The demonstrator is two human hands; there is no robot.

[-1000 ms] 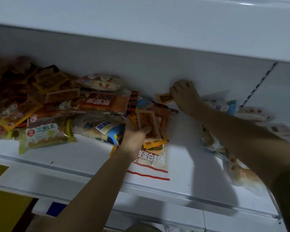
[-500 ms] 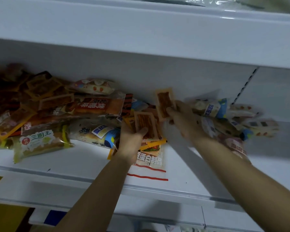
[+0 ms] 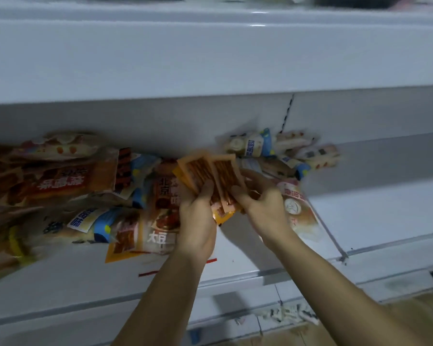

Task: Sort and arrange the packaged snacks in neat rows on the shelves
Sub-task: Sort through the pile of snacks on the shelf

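Note:
Both hands meet over the middle of the white shelf (image 3: 360,213). My left hand (image 3: 198,218) grips a small stack of flat orange snack packets (image 3: 198,168), thumb on top. My right hand (image 3: 263,206) pinches another orange packet (image 3: 226,171) and lays it against that stack. A jumbled heap of snack bags (image 3: 68,186) covers the shelf's left half. A smaller cluster of white-and-blue bread packs (image 3: 280,151) lies at the back right, behind my right hand.
The upper shelf's white front edge (image 3: 210,58) overhangs the work area. A slotted upright (image 3: 286,113) runs down the back wall. Red tape (image 3: 150,272) marks the shelf near its front lip. Lower shelves show beneath, with litter (image 3: 285,315) on one.
My right hand drew back from the rear wall with one orange packet and brought it to the stack in my left hand. My left hand lifted its stack slightly. The camera shifted right.

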